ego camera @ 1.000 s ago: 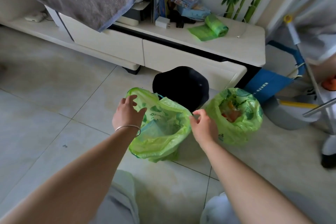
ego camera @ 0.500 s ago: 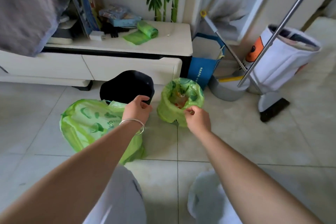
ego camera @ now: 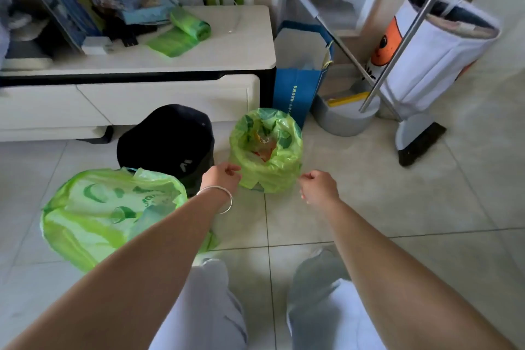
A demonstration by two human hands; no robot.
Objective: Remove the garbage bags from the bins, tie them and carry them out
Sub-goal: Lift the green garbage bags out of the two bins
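Note:
A small green garbage bag [ego camera: 279,167] lines a bin on the floor tiles, its mouth open with food scraps inside. My left hand [ego camera: 223,177], with a silver bangle on the wrist, curls its fingers onto that bag's lower left edge. My right hand [ego camera: 318,186] hovers just right of the bag with fingers curled, holding nothing. A larger green garbage bag [ego camera: 93,216] lies slumped on the floor at the left, partly hidden by my left forearm.
A black cap [ego camera: 167,136] sits between the two bags. Behind is a white low cabinet [ego camera: 170,94] with a roll of green bags [ego camera: 190,24]. A blue paper bag [ego camera: 298,88], grey dustpan [ego camera: 343,119], broom [ego camera: 420,145] and white fabric basket [ego camera: 437,48] crowd the right.
My left hand let go of the larger bag and moved right to the small bag's left edge. My right hand shifted to the bag's right side. The view moved closer.

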